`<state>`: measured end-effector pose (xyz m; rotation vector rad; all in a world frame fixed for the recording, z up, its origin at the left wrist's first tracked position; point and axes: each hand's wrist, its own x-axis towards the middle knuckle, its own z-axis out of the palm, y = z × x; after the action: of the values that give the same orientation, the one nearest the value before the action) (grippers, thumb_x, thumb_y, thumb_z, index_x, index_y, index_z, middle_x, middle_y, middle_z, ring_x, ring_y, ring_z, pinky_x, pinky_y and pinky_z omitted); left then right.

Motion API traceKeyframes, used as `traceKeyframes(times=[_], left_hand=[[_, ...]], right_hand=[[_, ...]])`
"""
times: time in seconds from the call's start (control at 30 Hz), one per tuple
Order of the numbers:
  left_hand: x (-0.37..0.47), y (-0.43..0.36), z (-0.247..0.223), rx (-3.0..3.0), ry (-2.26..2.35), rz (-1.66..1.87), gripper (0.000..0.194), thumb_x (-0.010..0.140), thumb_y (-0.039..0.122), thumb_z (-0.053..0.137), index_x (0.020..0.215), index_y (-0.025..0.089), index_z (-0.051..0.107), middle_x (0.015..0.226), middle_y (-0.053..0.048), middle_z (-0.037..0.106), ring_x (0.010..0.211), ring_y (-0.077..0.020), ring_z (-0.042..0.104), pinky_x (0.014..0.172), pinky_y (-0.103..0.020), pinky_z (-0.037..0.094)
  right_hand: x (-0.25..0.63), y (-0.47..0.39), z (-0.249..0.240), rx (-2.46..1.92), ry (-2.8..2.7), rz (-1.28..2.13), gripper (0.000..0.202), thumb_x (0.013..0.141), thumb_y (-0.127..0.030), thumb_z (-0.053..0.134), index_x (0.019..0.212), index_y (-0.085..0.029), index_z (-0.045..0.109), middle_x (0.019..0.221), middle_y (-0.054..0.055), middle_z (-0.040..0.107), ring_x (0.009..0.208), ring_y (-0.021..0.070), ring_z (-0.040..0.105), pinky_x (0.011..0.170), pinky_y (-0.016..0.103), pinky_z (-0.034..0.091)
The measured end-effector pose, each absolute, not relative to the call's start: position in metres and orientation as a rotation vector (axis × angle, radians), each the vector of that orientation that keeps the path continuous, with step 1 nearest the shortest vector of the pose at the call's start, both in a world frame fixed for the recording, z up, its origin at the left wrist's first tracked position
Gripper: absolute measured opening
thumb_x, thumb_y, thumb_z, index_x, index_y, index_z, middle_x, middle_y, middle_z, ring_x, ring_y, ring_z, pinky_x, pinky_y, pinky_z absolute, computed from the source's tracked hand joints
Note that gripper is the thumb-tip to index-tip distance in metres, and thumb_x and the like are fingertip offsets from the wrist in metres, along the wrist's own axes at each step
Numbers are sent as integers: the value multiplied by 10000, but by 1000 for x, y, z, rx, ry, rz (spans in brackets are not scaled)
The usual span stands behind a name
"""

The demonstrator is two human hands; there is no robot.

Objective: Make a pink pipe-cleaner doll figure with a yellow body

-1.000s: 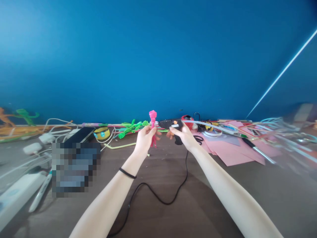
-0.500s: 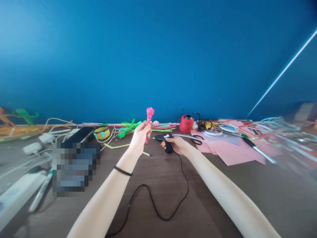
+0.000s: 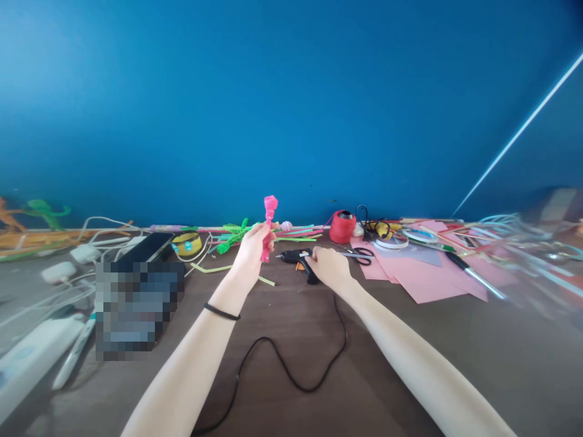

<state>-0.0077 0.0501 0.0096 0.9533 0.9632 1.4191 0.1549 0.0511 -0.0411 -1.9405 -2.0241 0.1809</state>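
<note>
My left hand [image 3: 252, 246] is closed round a bright pink fuzzy figure of twisted pipe cleaners [image 3: 270, 205], held upright. Its rounded top rises above my fingers and its lower end shows below them. To the right is a black hot glue gun [image 3: 294, 256], its nozzle pointing left toward the figure but apart from it. My right hand [image 3: 331, 267] is closed at the gun's rear, and the grip shows bare in front of the fingers. A clear glue stick [image 3: 353, 255] extends rightward behind that hand. Whether the fingers press on gun body or stick is partly hidden.
The gun's black cord [image 3: 277, 361] loops across the table. Green pipe cleaners [image 3: 232, 238], a yellow tape roll [image 3: 187, 244] and a red thread spool [image 3: 342, 227] lie along the wall. Black-handled scissors [image 3: 363, 256] and pink paper [image 3: 423, 282] are right; a pen [image 3: 75, 355] and white cables left.
My right hand has shifted from the gun's grip to its rear, by the glue stick. My left hand has moved slightly left with the pink figure.
</note>
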Motion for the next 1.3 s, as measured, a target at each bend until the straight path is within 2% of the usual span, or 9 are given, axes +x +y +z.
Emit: traceKeyframes(times=[0.1, 0.2, 0.3, 0.4, 0.6, 0.83, 1.0, 1.17, 1.3], left_hand=[[-7, 49, 10, 943, 954, 1392, 84, 738, 163, 526, 720, 112, 590, 537, 9, 528, 422, -57, 472, 429, -187, 363], [-4, 48, 10, 943, 961, 1364, 89, 745, 134, 502, 731, 106, 585, 584, -23, 591, 487, -93, 546, 500, -218, 432], [-2, 48, 11, 953, 970, 1342, 112, 756, 115, 471, 757, 109, 583, 610, -35, 616, 529, -108, 576, 556, -239, 466], [-1, 47, 12, 953, 939, 1338, 100, 748, 105, 468, 737, 118, 566, 570, -18, 588, 505, -103, 560, 550, -242, 470], [-7, 52, 7, 924, 926, 1337, 111, 737, 77, 444, 704, 124, 538, 525, 9, 522, 441, -76, 501, 489, -220, 448], [-10, 59, 4, 912, 943, 1343, 135, 732, 70, 415, 678, 112, 531, 502, 8, 517, 404, -66, 474, 443, -198, 409], [-10, 60, 2, 884, 970, 1371, 156, 708, 52, 396, 634, 111, 521, 507, 7, 512, 396, -45, 442, 427, -171, 376], [-16, 63, -3, 889, 1013, 1431, 82, 719, 165, 507, 660, 117, 534, 500, 31, 481, 374, -17, 389, 392, -137, 306], [-18, 63, -7, 933, 1027, 1406, 104, 713, 231, 557, 723, 128, 556, 515, 36, 492, 387, -31, 412, 380, -149, 298]], right_hand=[[133, 40, -48, -1613, -2180, 58, 199, 842, -254, 412, 869, -185, 597, 859, 76, 634, 836, 201, 582, 652, 277, 415], [111, 28, -60, -1313, -2339, 55, 178, 824, -287, 488, 931, -190, 591, 915, 67, 607, 873, 187, 554, 727, 275, 415], [98, 21, -72, -1277, -2378, 86, 158, 797, -313, 542, 878, -184, 586, 878, 61, 587, 847, 183, 547, 701, 270, 416], [97, 21, -76, -1334, -2338, 125, 72, 799, -244, 537, 802, -176, 560, 831, 46, 568, 788, 167, 547, 624, 249, 405], [112, 33, -68, -1327, -2170, 258, 62, 799, -156, 488, 744, -168, 514, 777, 33, 559, 685, 135, 529, 614, 236, 393], [96, 30, -75, -1261, -2227, 262, 104, 764, -277, 574, 768, -182, 529, 806, 37, 553, 776, 169, 532, 661, 262, 406], [97, 29, -75, -1270, -2138, 324, 93, 801, -172, 478, 709, -182, 481, 758, 38, 564, 716, 152, 546, 639, 250, 410], [116, 34, -63, -1177, -1733, 594, 109, 828, -258, 417, 738, -197, 417, 593, -9, 553, 556, 130, 556, 573, 241, 426], [122, 32, -49, -987, -1594, 737, 134, 827, -315, 433, 759, -204, 400, 575, -20, 550, 523, 122, 564, 542, 236, 446]])
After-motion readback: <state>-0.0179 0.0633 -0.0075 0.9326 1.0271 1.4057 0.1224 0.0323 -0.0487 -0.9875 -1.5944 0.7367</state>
